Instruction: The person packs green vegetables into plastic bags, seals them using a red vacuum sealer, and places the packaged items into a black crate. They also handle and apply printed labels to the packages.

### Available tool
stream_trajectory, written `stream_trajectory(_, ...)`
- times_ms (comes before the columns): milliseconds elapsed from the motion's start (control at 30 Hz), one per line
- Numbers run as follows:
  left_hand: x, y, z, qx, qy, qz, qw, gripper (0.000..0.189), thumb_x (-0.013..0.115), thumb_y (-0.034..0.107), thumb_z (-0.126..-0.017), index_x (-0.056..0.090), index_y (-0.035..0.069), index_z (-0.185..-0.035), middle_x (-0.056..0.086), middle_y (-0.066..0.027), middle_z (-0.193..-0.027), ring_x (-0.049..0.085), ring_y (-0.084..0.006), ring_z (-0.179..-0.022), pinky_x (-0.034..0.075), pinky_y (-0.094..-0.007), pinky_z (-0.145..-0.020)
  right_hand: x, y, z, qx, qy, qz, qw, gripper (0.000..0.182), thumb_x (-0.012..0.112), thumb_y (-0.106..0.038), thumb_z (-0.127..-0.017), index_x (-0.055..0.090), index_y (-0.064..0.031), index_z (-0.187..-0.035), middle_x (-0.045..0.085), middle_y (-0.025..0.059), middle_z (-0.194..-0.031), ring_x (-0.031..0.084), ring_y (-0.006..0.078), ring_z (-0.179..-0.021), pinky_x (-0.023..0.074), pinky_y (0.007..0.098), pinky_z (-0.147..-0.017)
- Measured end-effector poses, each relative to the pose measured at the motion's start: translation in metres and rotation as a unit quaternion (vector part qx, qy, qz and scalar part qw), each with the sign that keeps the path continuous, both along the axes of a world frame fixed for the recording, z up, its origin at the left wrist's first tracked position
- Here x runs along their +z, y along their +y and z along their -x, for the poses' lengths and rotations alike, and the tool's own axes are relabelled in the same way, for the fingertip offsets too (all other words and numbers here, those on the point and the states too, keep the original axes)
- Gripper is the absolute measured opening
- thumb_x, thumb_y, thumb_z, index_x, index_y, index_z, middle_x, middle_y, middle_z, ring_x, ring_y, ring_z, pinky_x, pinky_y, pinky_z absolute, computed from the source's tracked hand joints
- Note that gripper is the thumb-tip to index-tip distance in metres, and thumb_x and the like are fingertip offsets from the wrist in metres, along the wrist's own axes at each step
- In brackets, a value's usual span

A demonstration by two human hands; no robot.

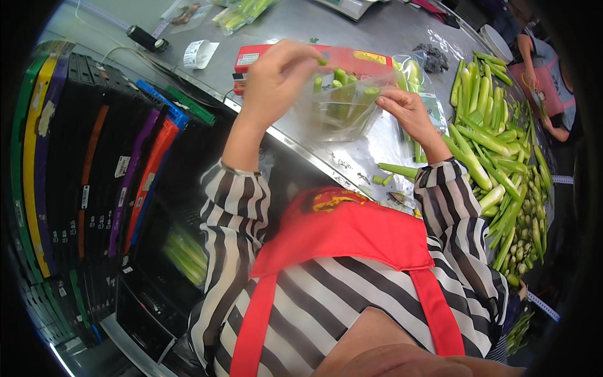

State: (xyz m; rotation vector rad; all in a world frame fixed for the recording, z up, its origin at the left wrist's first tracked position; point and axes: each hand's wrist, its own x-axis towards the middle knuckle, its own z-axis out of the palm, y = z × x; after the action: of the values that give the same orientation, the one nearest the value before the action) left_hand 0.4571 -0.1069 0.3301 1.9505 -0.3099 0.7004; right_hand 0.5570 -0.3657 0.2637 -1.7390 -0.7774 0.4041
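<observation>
A clear plastic bag [344, 113] with cut green vegetable stems [340, 75] inside stands over the metal table, its mouth upward. My right hand [407, 106] pinches the bag's rim at the right between thumb and fingers. Above the bag's left side, my left hand [287, 70] is blurred, fingers bent, with a small green piece at its fingertips; whether it grips that piece or the bag is unclear. Just behind the bag lies a red bag-sealing machine [330, 54], partly covered by my left hand.
A large pile of green stems [490, 127] covers the table's right side. Another bagged bunch [414, 75] lies right of the red machine. A label roll [198, 54] sits at the upper left. Stacked crates [94, 155] stand left. A co-worker [546, 80] works across the table.
</observation>
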Motion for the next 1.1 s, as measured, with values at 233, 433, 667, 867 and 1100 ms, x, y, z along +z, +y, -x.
stream_trajectory(233, -0.078, 0.085, 0.052, 0.344, 0.060, 0.077, 0.934, 0.008, 0.057, 0.004, -0.084, 0.060, 0.002, -0.090, 0.062, -0.0060, -0.075, 0.061, -0.0150, -0.070, 0.049, -0.0252, -0.066, -0.015, -0.018, 0.020, -0.099, 0.026, -0.004, 0.995, 0.021, 0.060, -0.018, -0.085, 0.064, 0.0022, -0.092, 0.062, 0.0013, -0.079, 0.055, 0.0071, -0.074, 0.0435, 0.0208, -0.068)
stream_trajectory(433, -0.105, 0.047, 0.058, 0.101, 0.257, -0.105, 0.955, 0.081, 0.076, 0.019, -0.065, 0.036, 0.007, -0.134, 0.039, -0.0177, -0.134, 0.035, -0.0283, -0.126, 0.032, -0.0364, -0.100, -0.018, -0.017, 0.020, -0.086, 0.042, -0.020, 0.995, 0.023, 0.060, -0.018, -0.086, 0.065, 0.0027, -0.094, 0.063, 0.0025, -0.081, 0.056, 0.0079, -0.077, 0.0447, 0.0215, -0.070)
stream_trajectory(667, -0.138, 0.000, 0.019, 0.001, 0.177, 0.337, 0.925, 0.017, 0.052, 0.007, -0.087, 0.061, -0.001, -0.099, 0.062, -0.0003, -0.088, 0.054, -0.0069, -0.081, 0.043, -0.0218, -0.074, -0.010, -0.012, 0.024, -0.141, 0.016, -0.065, 0.988, 0.023, 0.059, -0.018, -0.087, 0.065, 0.0023, -0.095, 0.063, 0.0024, -0.083, 0.056, 0.0087, -0.078, 0.0447, 0.0226, -0.072)
stream_trajectory(867, -0.137, 0.011, 0.014, -0.041, 0.203, 0.342, 0.916, 0.017, 0.055, 0.014, -0.088, 0.062, 0.000, -0.095, 0.061, 0.0007, -0.089, 0.054, -0.0068, -0.082, 0.043, -0.0234, -0.077, 0.006, -0.014, 0.016, -0.115, -0.028, -0.009, 0.993, 0.025, 0.059, -0.019, -0.086, 0.064, 0.0020, -0.100, 0.064, 0.0036, -0.088, 0.056, 0.0094, -0.080, 0.0437, 0.0205, -0.073)
stream_trajectory(1100, -0.151, 0.006, 0.018, -0.080, 0.266, 0.316, 0.907, 0.021, 0.057, 0.017, -0.087, 0.062, 0.001, -0.100, 0.062, -0.0012, -0.094, 0.054, -0.0080, -0.087, 0.041, -0.0240, -0.081, -0.031, -0.030, 0.011, -0.054, 0.075, -0.005, 0.996, 0.021, 0.054, -0.017, -0.088, 0.060, 0.0028, -0.092, 0.060, 0.0013, -0.090, 0.052, 0.0089, -0.083, 0.0408, 0.0239, -0.076)
